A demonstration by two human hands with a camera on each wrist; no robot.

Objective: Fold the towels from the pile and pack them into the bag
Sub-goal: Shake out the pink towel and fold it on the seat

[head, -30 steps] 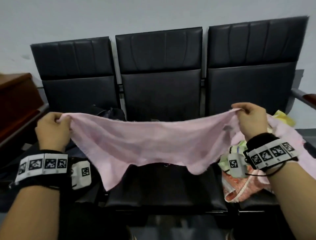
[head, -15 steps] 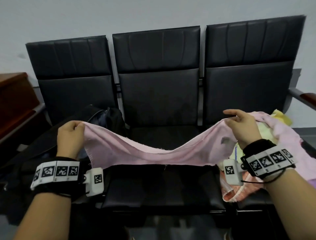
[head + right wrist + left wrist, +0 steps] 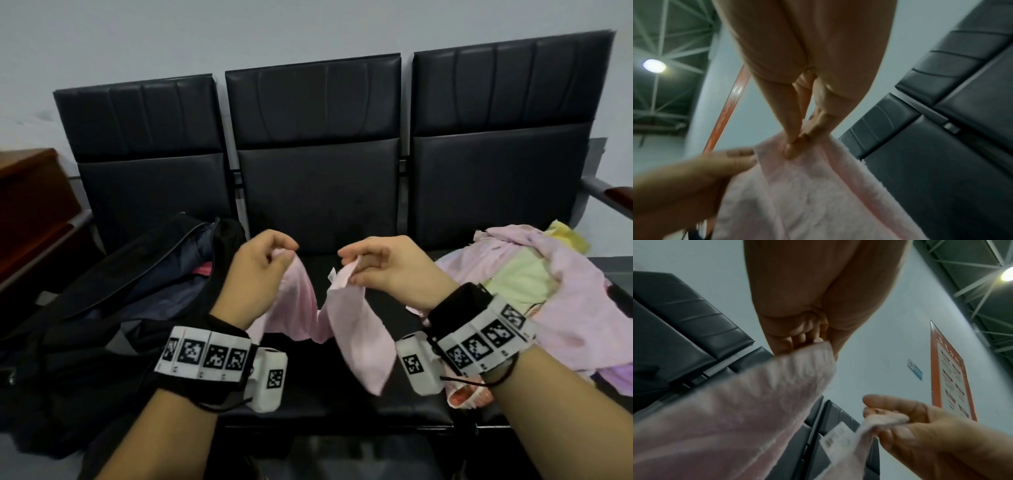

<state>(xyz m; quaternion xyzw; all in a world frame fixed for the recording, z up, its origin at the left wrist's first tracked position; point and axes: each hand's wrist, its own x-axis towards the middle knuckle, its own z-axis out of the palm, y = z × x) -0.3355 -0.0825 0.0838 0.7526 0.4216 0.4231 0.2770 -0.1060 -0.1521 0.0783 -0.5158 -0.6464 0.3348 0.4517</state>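
A pale pink towel (image 3: 346,322) hangs in a sagging fold above the middle seat. My left hand (image 3: 270,260) pinches one top corner and my right hand (image 3: 363,263) pinches the other, a short gap apart. The left wrist view shows the pink towel (image 3: 735,418) pinched by my left hand (image 3: 818,340), with a white label near my right hand (image 3: 898,420). The right wrist view shows my right hand (image 3: 795,144) pinching the pink towel (image 3: 807,194). An open black bag (image 3: 144,284) lies on the left seat. The towel pile (image 3: 548,291), pink, green and yellow, sits on the right seat.
A row of three black padded seats (image 3: 315,205) stands against a pale wall. A brown wooden cabinet (image 3: 30,205) is at the far left. An armrest (image 3: 609,195) juts out at the right end of the row.
My hands have come together from wide apart, bringing the two top corners of the pink towel close. The towel now sags in a deep fold between them.
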